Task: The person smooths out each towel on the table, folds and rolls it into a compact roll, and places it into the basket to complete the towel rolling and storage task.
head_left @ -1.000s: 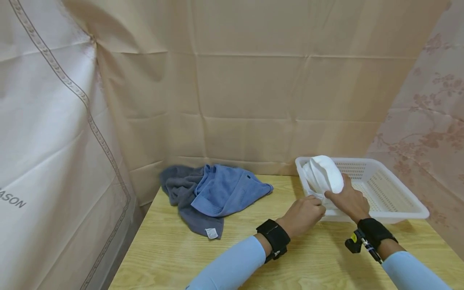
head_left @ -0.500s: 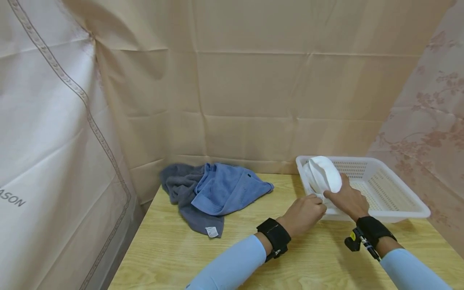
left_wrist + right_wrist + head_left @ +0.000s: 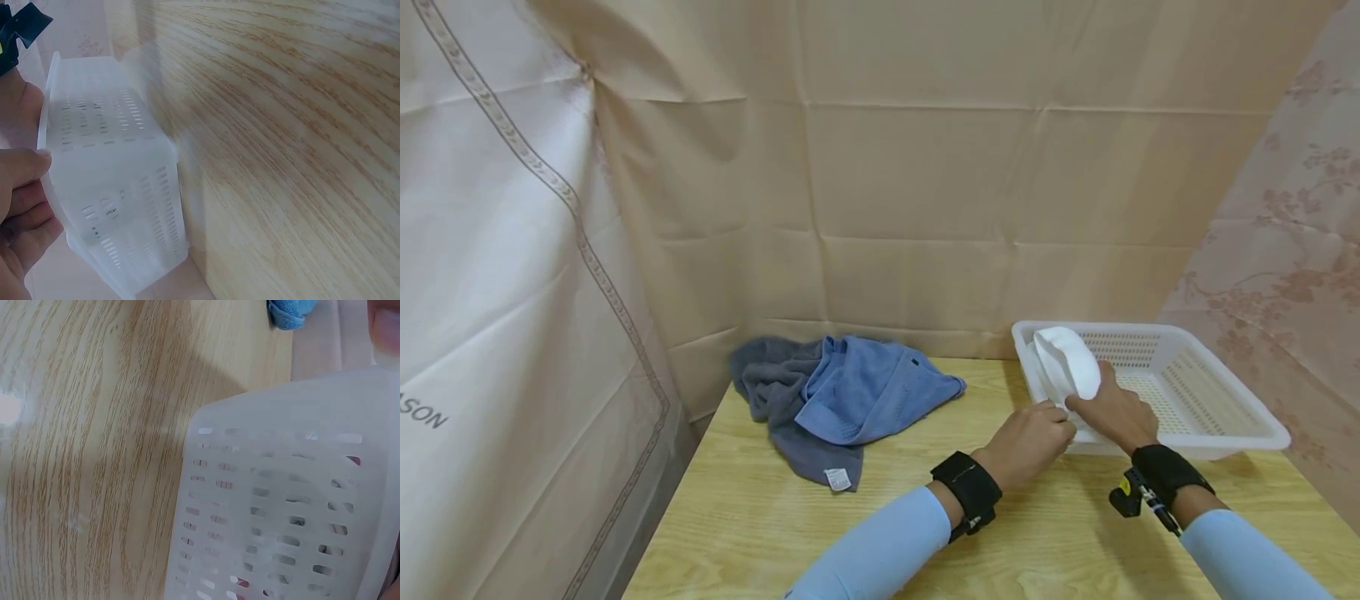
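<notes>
A white, soft-looking folded piece with a rounded edge (image 3: 1072, 362) stands in the left end of the white perforated plastic basket (image 3: 1225, 446). My right hand (image 3: 1120, 415) reaches over the basket's near rim and holds this piece, thumb on the near side and fingers behind it, partly hidden. With my left hand (image 3: 1026, 442) I grip the basket's near left corner. In the left wrist view the left thumb (image 3: 25, 165) lies on the rim, the other fingers curled beside it. The right wrist view shows mostly the basket's slotted wall (image 3: 281, 506) and a thumb at its edge.
On the wooden table (image 3: 760, 542), left of the basket, lie a crumpled blue towel (image 3: 876, 396) and a dark grey towel (image 3: 820, 458) with a white label, overlapping. A beige cloth curtain (image 3: 910, 183) hangs behind the table, with other cloths at both sides.
My right hand has shifted slightly left with the white piece, which now sits a little lower and further left in the basket. My left hand stays at the corner.
</notes>
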